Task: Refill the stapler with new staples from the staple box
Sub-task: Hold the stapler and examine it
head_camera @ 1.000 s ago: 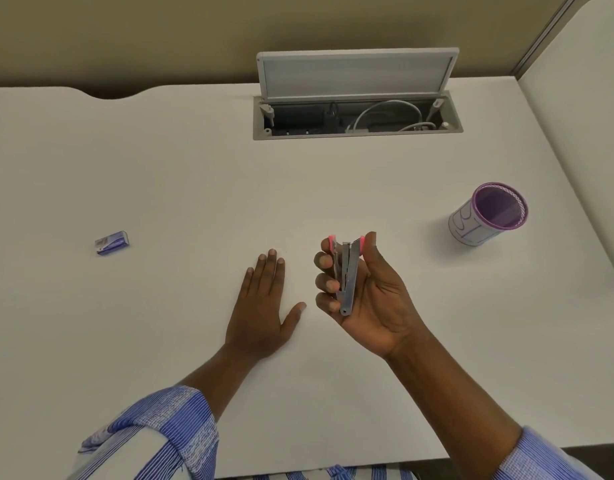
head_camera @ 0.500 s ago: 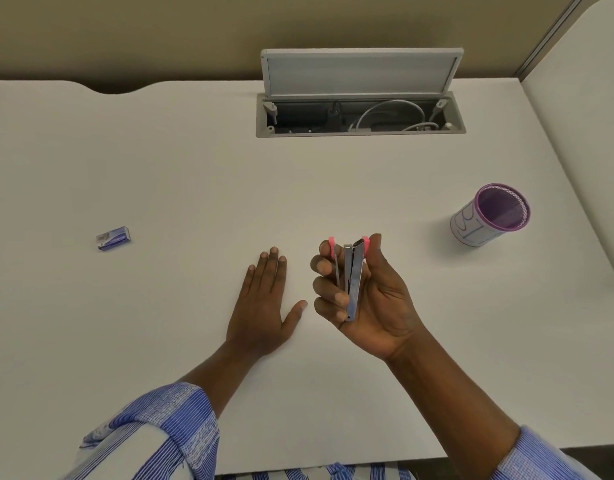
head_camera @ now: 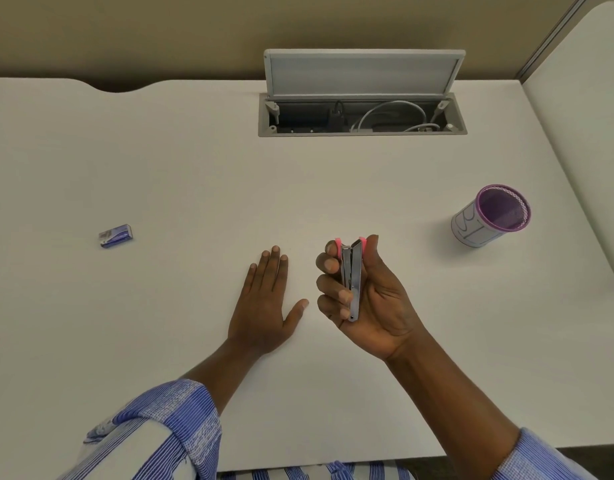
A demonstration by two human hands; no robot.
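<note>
We hold the stapler (head_camera: 352, 278) in our right hand (head_camera: 371, 306) above the desk (head_camera: 160, 161) near its front edge, fingers curled round its sides, thumb on the pink end; it looks small, stiff, light, best gripped by the flanks; its long axis runs front to back, pink tip toward the far edge; our left hand (head_camera: 264, 303) lies flat, fingers together; the staple box (head_camera: 116, 235) sits toward the left edge.

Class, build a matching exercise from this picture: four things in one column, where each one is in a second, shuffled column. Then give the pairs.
1. stapler
2. staple box
3. mesh cup
4. left hand

A. flat on the desk, palm down
B. far left of the desk
C. held in the right hand
D. right side of the desk

Pairs: 1-C, 2-B, 3-D, 4-A
</note>
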